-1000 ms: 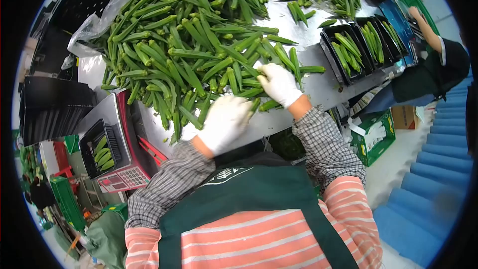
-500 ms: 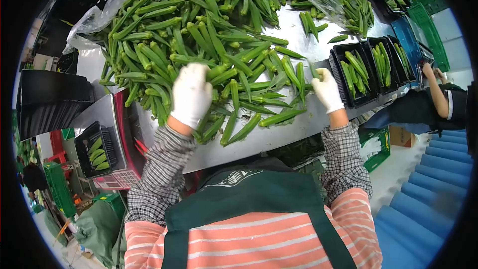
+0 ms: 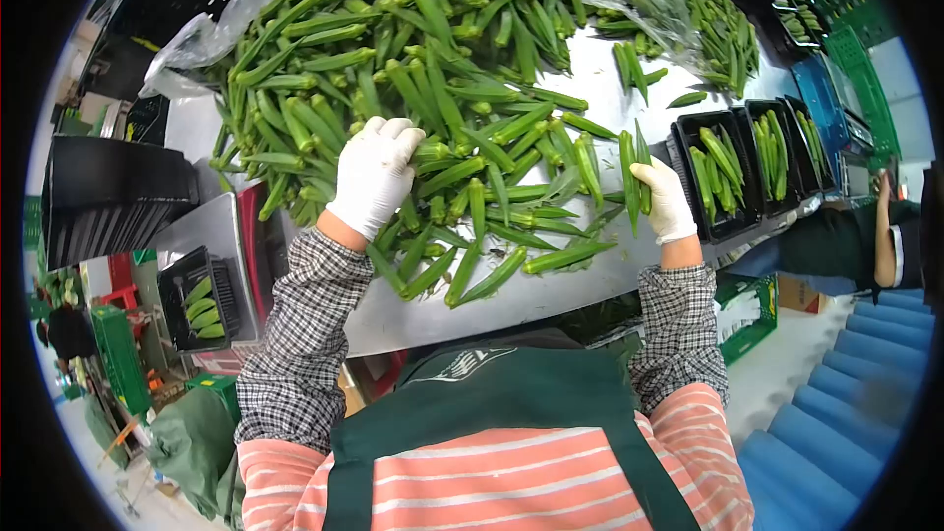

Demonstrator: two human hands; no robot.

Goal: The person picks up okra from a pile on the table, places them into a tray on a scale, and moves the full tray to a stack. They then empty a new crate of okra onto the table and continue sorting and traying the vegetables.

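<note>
White-gloved left hand [image 3: 374, 177] rests loose on okra heap [image 3: 423, 49]. My right hand [image 3: 664, 199] grips two okra pods [image 3: 632, 175] beside three filled black trays [image 3: 752, 162], right.

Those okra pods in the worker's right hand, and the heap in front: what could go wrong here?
The right hand grips a few okra pods by their lower ends only, so one might slip out onto the metal table. Loose pods lie close to the table's near edge and could get nudged off. The left hand presses into the okra heap, which might bruise pods.
</note>
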